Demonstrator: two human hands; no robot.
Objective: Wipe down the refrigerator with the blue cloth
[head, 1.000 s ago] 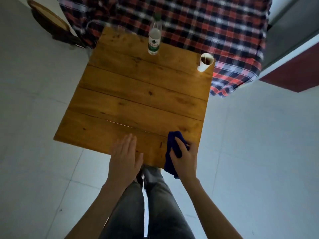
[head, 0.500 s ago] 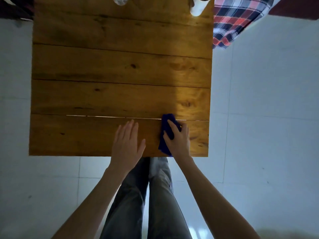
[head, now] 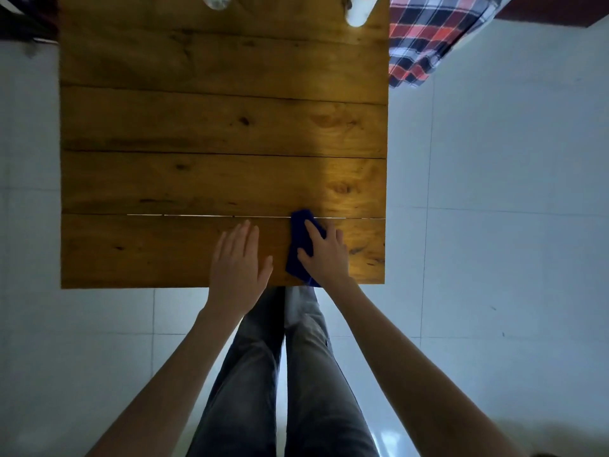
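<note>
The blue cloth [head: 301, 249] lies bunched on the near right part of a wooden table [head: 197, 133], its lower end reaching the table's front edge. My right hand [head: 326, 255] lies on top of the cloth, with the index finger and thumb spread over it and the palm covering its right side. My left hand [head: 239, 262] rests flat on the nearest plank, fingers straight, a short gap left of the cloth. No refrigerator is in view.
At the table's far edge stand the base of a plastic bottle [head: 216, 1] and a white cup [head: 359, 11]. A red-and-blue plaid fabric [head: 425, 37] hangs beyond the far right corner. My legs [head: 286, 374] stand on a pale tiled floor [head: 494, 225] around the table.
The view has tipped down and squared up to the table. Both hands have moved from the front edge onto the nearest plank, and the cloth no longer hangs far over the edge.
</note>
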